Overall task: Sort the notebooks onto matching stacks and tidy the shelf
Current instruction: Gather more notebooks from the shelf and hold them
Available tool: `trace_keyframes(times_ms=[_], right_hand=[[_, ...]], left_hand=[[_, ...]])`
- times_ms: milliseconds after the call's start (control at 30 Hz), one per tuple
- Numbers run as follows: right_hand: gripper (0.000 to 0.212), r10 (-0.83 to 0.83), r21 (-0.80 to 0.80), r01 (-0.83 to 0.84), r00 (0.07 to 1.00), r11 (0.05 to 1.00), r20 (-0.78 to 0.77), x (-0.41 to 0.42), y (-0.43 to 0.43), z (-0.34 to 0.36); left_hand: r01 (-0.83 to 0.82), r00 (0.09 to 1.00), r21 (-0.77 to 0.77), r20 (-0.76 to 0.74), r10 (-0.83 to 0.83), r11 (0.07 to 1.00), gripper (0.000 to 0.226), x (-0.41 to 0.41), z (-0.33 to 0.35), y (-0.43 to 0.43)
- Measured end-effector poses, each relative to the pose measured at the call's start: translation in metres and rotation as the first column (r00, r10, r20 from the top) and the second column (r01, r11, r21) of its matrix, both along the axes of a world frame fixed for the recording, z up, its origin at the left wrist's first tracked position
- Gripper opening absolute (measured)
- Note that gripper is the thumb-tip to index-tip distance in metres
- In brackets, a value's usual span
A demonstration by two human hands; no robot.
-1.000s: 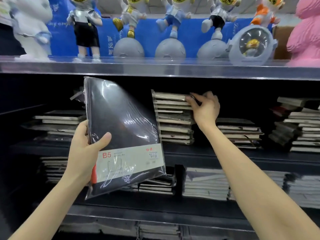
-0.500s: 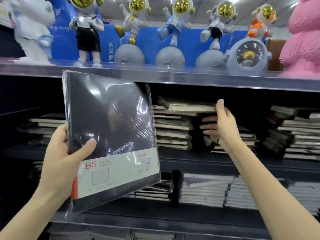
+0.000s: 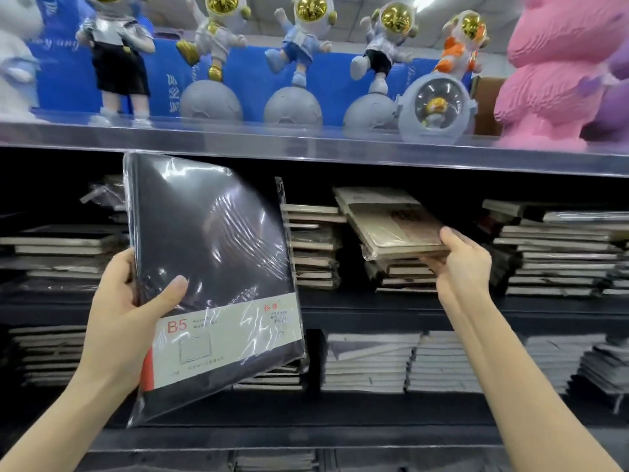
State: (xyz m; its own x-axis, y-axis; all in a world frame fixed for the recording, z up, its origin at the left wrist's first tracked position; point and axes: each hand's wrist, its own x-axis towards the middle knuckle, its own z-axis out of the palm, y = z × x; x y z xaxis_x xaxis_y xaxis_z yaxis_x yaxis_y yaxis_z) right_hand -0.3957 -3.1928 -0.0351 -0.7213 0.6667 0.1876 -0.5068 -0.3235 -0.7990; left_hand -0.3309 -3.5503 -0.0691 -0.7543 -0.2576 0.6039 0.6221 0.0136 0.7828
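My left hand [image 3: 131, 303] grips a large black B5 notebook [image 3: 211, 247] in clear wrap, upright in front of the shelf, thumb across its cover above the white label band. My right hand [image 3: 464, 267] holds the near edge of a brown wrapped notebook [image 3: 391, 221], thumb on top and fingers underneath, tilting it over a short stack [image 3: 400, 275] on the middle shelf. A taller stack of notebooks [image 3: 315, 247] stands just left of it, partly hidden by the black notebook.
Further stacks lie at the left [image 3: 58, 253] and right [image 3: 561, 250] of the middle shelf [image 3: 374, 310], and grey stacks [image 3: 401, 362] fill the shelf below. Astronaut figurines [image 3: 296, 63] and a pink figure [image 3: 561, 69] stand on the top shelf close overhead.
My right hand left the tall stack, moved right and took hold of the brown notebook, now tilted over the short stack. The black notebook shifted slightly in my left hand's grip.
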Motion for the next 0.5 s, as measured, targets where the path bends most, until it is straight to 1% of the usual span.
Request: trace_keyframes(times_ms=[100, 167, 233, 333, 500], right_hand=[[0.025, -0.092, 0.042, 0.092, 0.996, 0.995, 0.002, -0.006, 0.021, 0.002], [0.019, -0.131, 0.069, 0.129, 0.991, 0.989, 0.024, -0.015, 0.031, 0.004], [0.017, -0.141, 0.082, 0.136, 0.988, 0.987, 0.068, -0.027, 0.039, 0.004], [0.022, -0.144, 0.071, 0.135, 0.979, 0.988, 0.148, -0.045, 0.049, 0.003], [0.021, -0.118, 0.056, 0.108, 0.970, 0.993, 0.214, -0.063, 0.064, 0.000]], left_hand=[[0.009, 1.000, 0.014, 0.005, -0.010, 1.000, 0.039, -0.001, 0.000, 0.010], [0.023, 1.000, 0.020, 0.021, -0.024, 1.000, 0.039, -0.004, 0.000, 0.016], [0.038, 0.999, 0.021, 0.031, -0.039, 0.999, 0.038, -0.007, 0.000, 0.020], [0.038, 0.999, 0.002, 0.028, -0.038, 0.999, 0.036, -0.012, 0.002, 0.028], [0.030, 0.999, 0.000, 0.041, -0.030, 1.000, 0.034, -0.019, 0.005, 0.035]])
